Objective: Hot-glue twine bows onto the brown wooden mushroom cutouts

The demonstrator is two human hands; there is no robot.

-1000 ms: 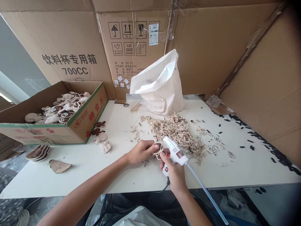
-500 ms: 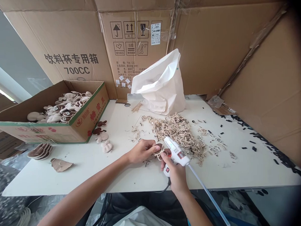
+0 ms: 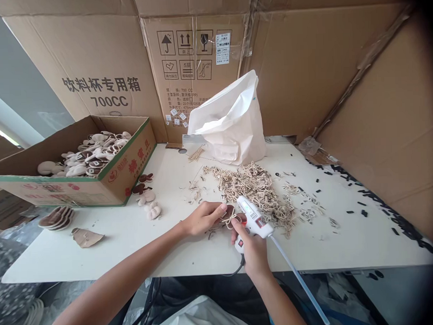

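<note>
My left hand (image 3: 203, 217) pinches a small brown fabric piece (image 3: 231, 210) above the table's front half. A beige cord bow (image 3: 228, 221) lies against that piece. My right hand (image 3: 254, 250) is wrapped around a white hot glue gun (image 3: 253, 215), while its thumb and forefinger reach toward the bow and seem to touch it. From the gun's rear sticks a long translucent glue stick (image 3: 300, 283), slanting down to the right. The gun's nozzle is mostly hidden by the fingers. Just beyond both hands spreads a heap of beige cord bows (image 3: 251, 182).
At left stands a cardboard box (image 3: 112, 185) of plush pieces. Brown and cream pieces (image 3: 153, 211) lie beside it, near stacked brown pieces (image 3: 57, 218) and a cardboard scrap (image 3: 87, 237). A white bag (image 3: 237, 138) stands behind the heap. Small black bits (image 3: 363, 213) are scattered at right.
My left thumb has straightened and shifted slightly up and back off the brown piece. The right hand and glue gun stay nearly where they were.
</note>
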